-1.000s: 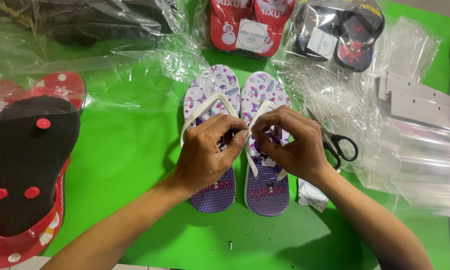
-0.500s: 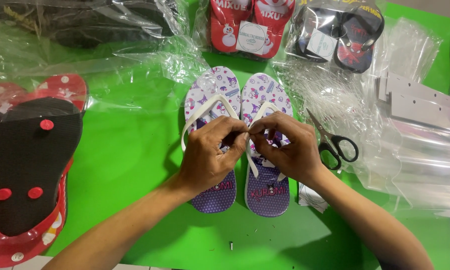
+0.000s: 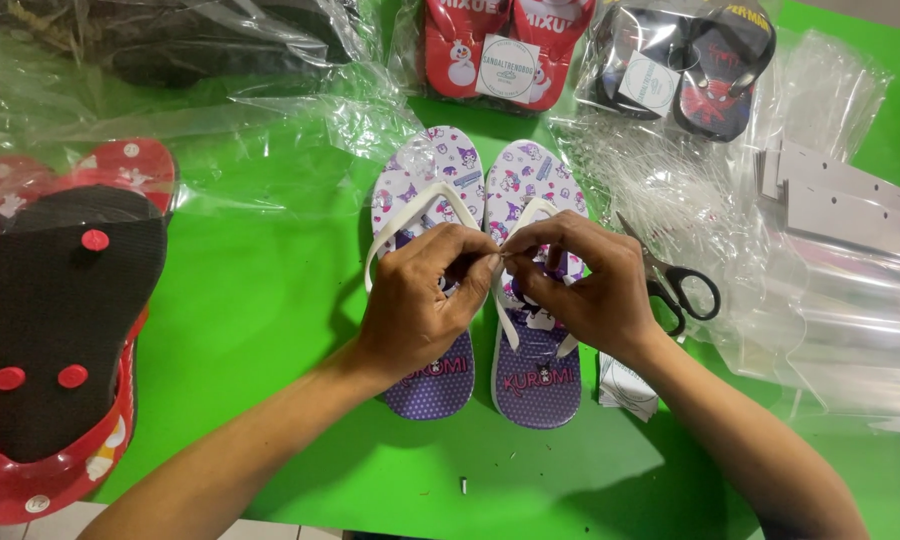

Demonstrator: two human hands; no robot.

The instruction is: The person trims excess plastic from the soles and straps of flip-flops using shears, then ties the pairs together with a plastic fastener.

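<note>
Head view: a pair of purple and white cartoon-print flip-flops [image 3: 515, 300] lies side by side on the green desk [image 3: 260, 300], toes pointing away. The left hand [image 3: 420, 295] and right hand [image 3: 585, 290] meet above the white straps [image 3: 410, 215], each grip pinched nearly closed on something too small to make out. Black-handled scissors [image 3: 675, 285] lie just beside the right hand, and an upturned black-soled sandal [image 3: 60, 320] rests far left.
</note>
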